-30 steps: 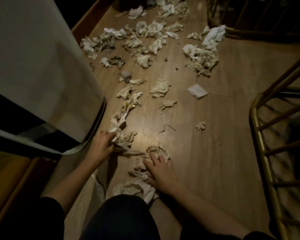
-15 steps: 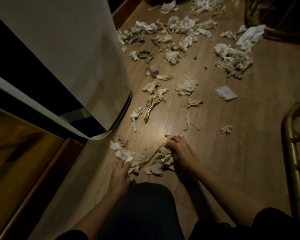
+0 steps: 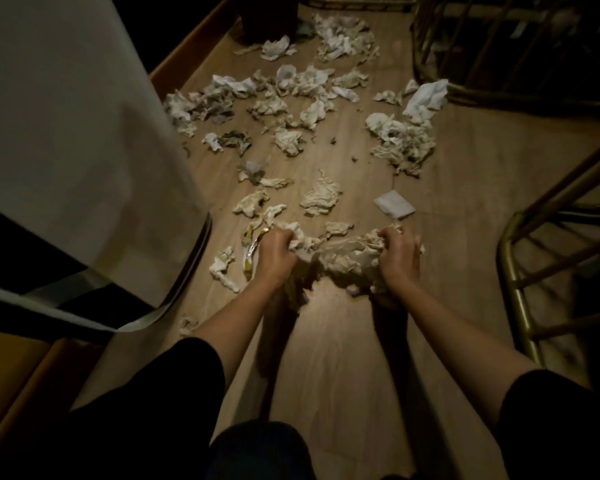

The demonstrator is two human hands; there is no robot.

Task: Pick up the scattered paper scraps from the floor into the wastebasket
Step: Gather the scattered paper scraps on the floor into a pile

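A bundle of crumpled paper scraps (image 3: pixel 340 261) hangs just above the wooden floor between my two hands. My left hand (image 3: pixel 274 258) is clenched on its left end and my right hand (image 3: pixel 399 261) is clenched on its right end. Several more crumpled scraps (image 3: pixel 319 197) lie scattered across the floor ahead, thickest toward the far end (image 3: pixel 305 84). A flat white square of paper (image 3: pixel 394 204) lies to the right. A dark wastebasket (image 3: pixel 269 15) stands at the far end of the floor, only its lower part in view.
A large pale rounded bin or appliance (image 3: pixel 77 140) fills the left side, its base close to my left hand. Gold metal chair frames stand at the right (image 3: pixel 520 271) and far right (image 3: pixel 465 53). A yellow wrapper (image 3: pixel 252 244) lies by my left hand.
Both hands have swept the near scraps together, closed on them and lifted them as one bundle. The camera view has shifted forward along the floor.
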